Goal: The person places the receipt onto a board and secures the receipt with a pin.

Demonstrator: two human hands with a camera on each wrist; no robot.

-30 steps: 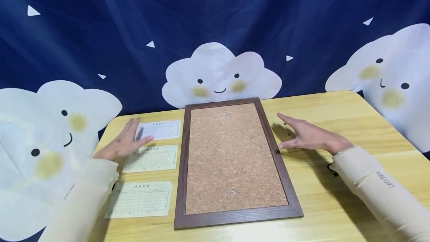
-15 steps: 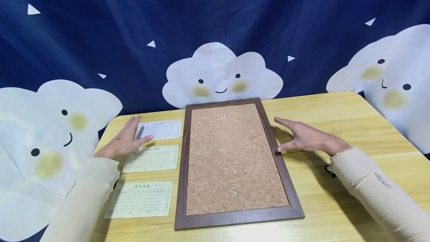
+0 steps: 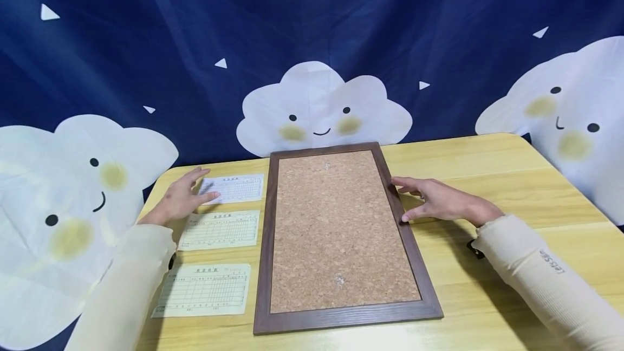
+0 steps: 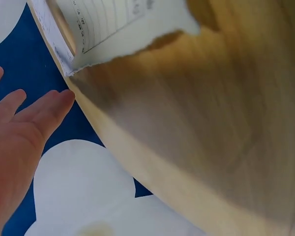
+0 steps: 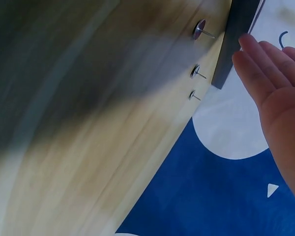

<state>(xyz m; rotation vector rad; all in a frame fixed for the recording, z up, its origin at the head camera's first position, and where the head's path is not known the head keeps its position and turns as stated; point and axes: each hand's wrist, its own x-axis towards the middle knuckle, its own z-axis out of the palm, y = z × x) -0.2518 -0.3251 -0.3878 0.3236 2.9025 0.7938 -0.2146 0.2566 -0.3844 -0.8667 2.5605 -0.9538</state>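
A cork board point(image 3: 341, 232) in a dark brown wooden frame point(image 3: 351, 316) lies flat on the table. My right hand point(image 3: 441, 199) is at its right side, fingertips and thumb right at the frame's edge. In the right wrist view, three thumbtacks point(image 5: 195, 71) stand points sideways on the wood near that hand. Left of the board, a white printed form point(image 3: 236, 187) and two pale green forms point(image 3: 221, 230) lie in a column. Over the left end of the white form is my left hand point(image 3: 180, 197), thumb and fingers spread, holding nothing. Its wrist view shows a form's torn edge point(image 4: 123, 51).
The light wooden table point(image 3: 487, 177) extends to the right of the board. Behind it hangs a dark blue curtain point(image 3: 195, 26) with white clouds, close to the table's back edge. The nearest green form point(image 3: 205, 290) lies at the front left.
My right hand has moved left, bringing its fingertips to the board's frame. The left hand has shifted slightly, its fingers more bent. Forms and board remain in place.
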